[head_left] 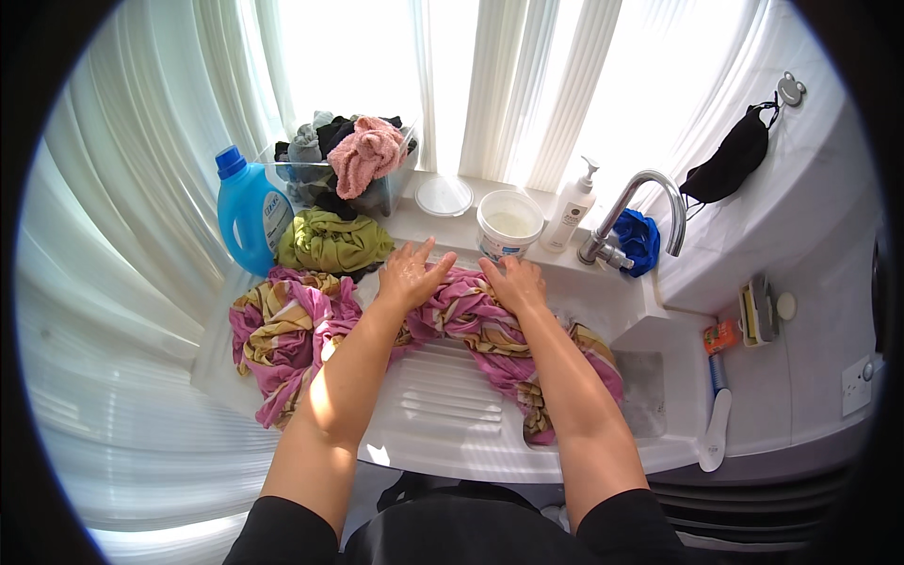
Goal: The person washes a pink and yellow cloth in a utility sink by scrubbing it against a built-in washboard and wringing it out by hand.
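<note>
A long pink cloth with yellow-brown and white patterning lies bunched across the white sink's ribbed washboard. Its left end is heaped on the left side, and its right end hangs into the basin. My left hand rests at the far edge of the cloth, fingers stretched and thumb apart. Beside it, my right hand lies on the cloth with thumb and fingers spread. Neither hand grips anything. My right forearm covers part of the cloth near the basin.
Behind the cloth are a yellow-green garment, a blue detergent jug and a clear bin of clothes. A white tub, its lid, a pump bottle and the faucet line the back. A brush lies right.
</note>
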The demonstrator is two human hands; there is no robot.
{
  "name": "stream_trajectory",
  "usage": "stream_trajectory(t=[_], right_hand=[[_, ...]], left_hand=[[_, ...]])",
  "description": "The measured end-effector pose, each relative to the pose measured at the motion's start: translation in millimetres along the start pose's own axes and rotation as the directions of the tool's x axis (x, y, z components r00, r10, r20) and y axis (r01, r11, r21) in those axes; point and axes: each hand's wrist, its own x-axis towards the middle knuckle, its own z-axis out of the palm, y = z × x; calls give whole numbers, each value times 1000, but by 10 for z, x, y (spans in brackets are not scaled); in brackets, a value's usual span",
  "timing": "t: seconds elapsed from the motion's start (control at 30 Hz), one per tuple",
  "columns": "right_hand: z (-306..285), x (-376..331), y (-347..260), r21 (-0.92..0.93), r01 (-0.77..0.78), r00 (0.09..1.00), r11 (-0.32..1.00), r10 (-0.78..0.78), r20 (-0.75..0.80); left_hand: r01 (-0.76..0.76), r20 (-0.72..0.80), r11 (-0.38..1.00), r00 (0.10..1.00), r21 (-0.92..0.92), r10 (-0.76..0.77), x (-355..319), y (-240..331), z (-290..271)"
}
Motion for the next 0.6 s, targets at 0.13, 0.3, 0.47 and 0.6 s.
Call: stream_trajectory(t=[0.13,0.3,0.47,0.6], right_hand=[[116,-326,-87,241,112,934,964,-185,306],[85,-1724,-18,-161,609,772,777,-627,-103],[440,-1169,-113,-59,560,813,826,-562,-150],[408,-114,-45,-51,182,915,982,-188,-356]], left_hand=[[-46,270,994,963,101,17,-243,-41,21],[-529,-9,847,848,48,530,-1330,71,-176],[-355,52,874,932,331,359,-957,-172,377],[-76,-217,918,961,388,171,222,-151,634]])
